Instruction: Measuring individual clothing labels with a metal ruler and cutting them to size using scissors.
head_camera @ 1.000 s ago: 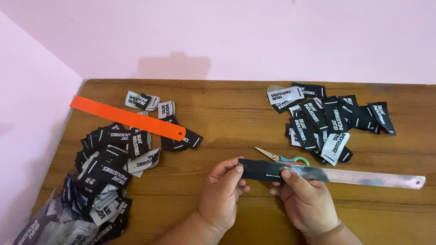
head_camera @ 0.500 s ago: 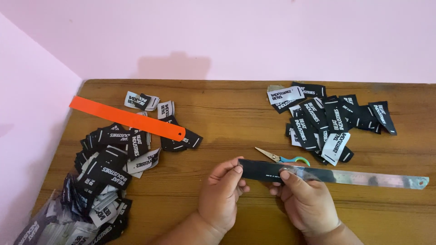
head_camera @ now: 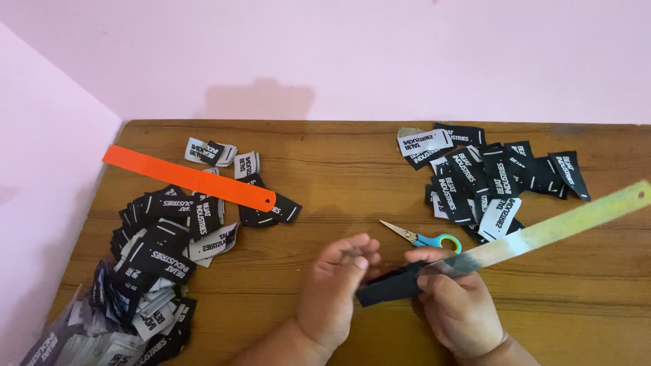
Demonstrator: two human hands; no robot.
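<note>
The black label strip [head_camera: 392, 286] lies between the 2 hands, long axis left-right. The right hand [head_camera: 456, 308] clamps its right end together with the metal ruler [head_camera: 542, 234], which slants far-right. The left hand [head_camera: 337, 288], fingers curled, pinches the left end.

Black label strip [head_camera: 388, 288] lies tilted under metal ruler [head_camera: 542, 234] (angled upward).

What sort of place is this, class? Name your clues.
Probably a small home or workshop table for sorting clothing labels: label piles, scissors, a metal ruler, plain pink walls.
</note>
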